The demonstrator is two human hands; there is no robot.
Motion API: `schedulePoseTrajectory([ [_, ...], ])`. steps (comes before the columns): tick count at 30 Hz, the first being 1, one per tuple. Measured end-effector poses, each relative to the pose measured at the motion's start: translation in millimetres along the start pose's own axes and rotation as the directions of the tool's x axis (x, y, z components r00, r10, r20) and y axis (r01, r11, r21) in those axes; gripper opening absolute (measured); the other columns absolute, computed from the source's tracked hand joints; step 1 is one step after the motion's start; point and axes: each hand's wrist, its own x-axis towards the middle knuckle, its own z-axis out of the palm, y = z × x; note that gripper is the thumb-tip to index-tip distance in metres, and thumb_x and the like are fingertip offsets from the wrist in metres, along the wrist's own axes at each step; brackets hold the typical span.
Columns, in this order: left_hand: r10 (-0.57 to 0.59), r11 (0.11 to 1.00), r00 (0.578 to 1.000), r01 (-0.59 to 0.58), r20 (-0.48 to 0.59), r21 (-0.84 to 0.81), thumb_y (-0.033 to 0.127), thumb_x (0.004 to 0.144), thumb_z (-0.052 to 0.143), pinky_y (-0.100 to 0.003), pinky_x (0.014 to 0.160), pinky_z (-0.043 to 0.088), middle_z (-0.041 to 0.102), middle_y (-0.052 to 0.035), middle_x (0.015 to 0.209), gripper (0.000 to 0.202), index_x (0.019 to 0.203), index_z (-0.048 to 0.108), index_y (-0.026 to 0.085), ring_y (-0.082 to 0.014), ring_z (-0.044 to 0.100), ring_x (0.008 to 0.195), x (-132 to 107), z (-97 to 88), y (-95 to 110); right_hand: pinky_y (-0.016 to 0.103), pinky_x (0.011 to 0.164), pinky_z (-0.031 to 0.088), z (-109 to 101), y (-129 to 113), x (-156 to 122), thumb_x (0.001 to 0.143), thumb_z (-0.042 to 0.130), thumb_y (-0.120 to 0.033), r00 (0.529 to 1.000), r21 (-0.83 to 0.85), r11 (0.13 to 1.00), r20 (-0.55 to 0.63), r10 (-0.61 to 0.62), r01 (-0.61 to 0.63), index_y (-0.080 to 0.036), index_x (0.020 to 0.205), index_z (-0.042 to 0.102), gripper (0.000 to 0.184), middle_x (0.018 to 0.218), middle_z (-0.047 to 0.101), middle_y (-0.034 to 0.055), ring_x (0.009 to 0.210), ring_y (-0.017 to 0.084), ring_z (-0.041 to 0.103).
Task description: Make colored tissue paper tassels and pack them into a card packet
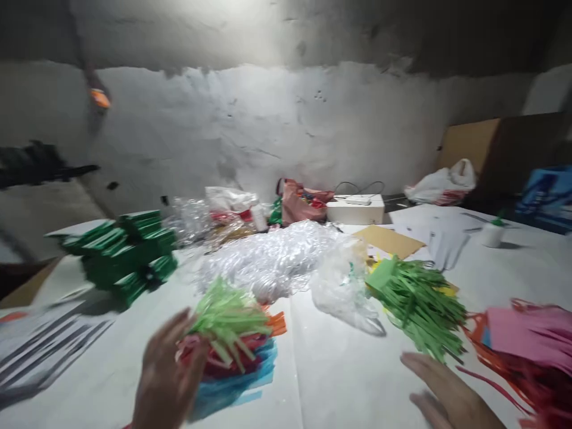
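Note:
My left hand (167, 375) is raised at the bottom left with fingers stretched out, right beside a pile of fringed paper strips (232, 339) in light green, red, orange and blue; whether it touches the pile I cannot tell. My right hand (447, 393) lies low at the bottom right, fingers extended and apart, holding nothing. It rests just in front of a bundle of darker green fringed paper (417, 304). Both hands are motion-blurred.
A white-covered table (330, 375) holds pink and red fringed paper (527, 339) at the right edge, stacked dark green strips (125, 250) at the left, crumpled clear plastic (272, 256), a brown card (388, 240), a white box (355, 210), bags and a glue bottle (493, 232). A plastered wall stands behind.

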Motion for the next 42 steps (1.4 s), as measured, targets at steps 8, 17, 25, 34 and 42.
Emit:
schedulePoseTrajectory([
  [8, 0.588, 0.756, 0.609, -0.18, 0.532, -0.629, 0.017, 0.094, 0.055, -0.035, 0.097, 0.056, 0.069, -0.0076, 0.125, 0.028, 0.116, 0.065, 0.03, -0.0237, 0.064, 0.118, -12, 144.3, 157, 0.053, 0.12, 0.029, 1, 53, 130, 0.087, 0.071, -0.028, 0.861, -0.236, 0.888, 0.242, 0.447, -0.394, -0.009, 0.146, 0.047, 0.067, 0.158, 0.034, 0.0228, 0.147, 0.037, 0.031],
  [17, 0.144, 0.906, 0.642, 0.221, 0.753, -0.362, 0.033, 0.095, 0.065, -0.042, 0.082, 0.059, 0.068, -0.0073, 0.116, 0.028, 0.117, 0.064, 0.016, -0.0216, 0.068, 0.095, 47, 325.9, 211, 0.056, 0.12, 0.019, 10, 75, 162, 0.083, 0.078, -0.031, 0.821, -0.011, 0.847, 0.237, 0.519, -0.532, -0.014, 0.131, 0.061, 0.053, 0.152, 0.047, 0.017, 0.145, 0.036, 0.034],
  [25, 0.333, 0.677, 0.738, 0.246, 0.587, -0.694, 0.018, 0.092, 0.051, -0.033, 0.075, 0.056, 0.073, -0.0049, 0.09, 0.016, 0.095, 0.068, 0.019, -0.02, 0.069, 0.083, 16, 265.0, 277, 0.044, 0.089, 0.054, -30, 62, 128, 0.09, 0.058, -0.057, 0.686, 0.529, 0.56, 0.059, 0.725, -0.637, -0.016, 0.145, 0.047, 0.069, 0.126, 0.067, 0.0184, 0.114, 0.032, 0.066],
  [34, 0.525, 0.518, 0.713, 0.166, 0.465, -0.839, 0.025, 0.095, 0.049, -0.035, 0.086, 0.056, 0.073, -0.0099, 0.103, 0.018, 0.098, 0.067, 0.023, -0.0222, 0.069, 0.098, -11, 220.9, 287, 0.034, 0.082, 0.054, -130, 101, 55, 0.074, 0.064, -0.05, 0.483, 0.644, 0.456, -0.15, 0.863, -0.615, -0.015, 0.13, 0.057, 0.067, 0.096, 0.075, 0.009, 0.094, 0.025, 0.071],
  [42, 0.197, 0.83, 0.653, 0.286, 0.731, -0.479, 0.027, 0.094, 0.061, -0.046, 0.09, 0.054, 0.068, -0.008, 0.109, 0.012, 0.096, 0.067, 0.017, -0.0242, 0.065, 0.102, 14, 298.5, 201, 0.058, 0.099, 0.039, -192, 134, -10, 0.069, 0.06, -0.032, 0.468, 0.117, 0.566, -0.441, 0.766, -0.816, -0.019, 0.092, 0.07, 0.028, 0.105, 0.072, 0.0164, 0.109, 0.041, 0.06],
])
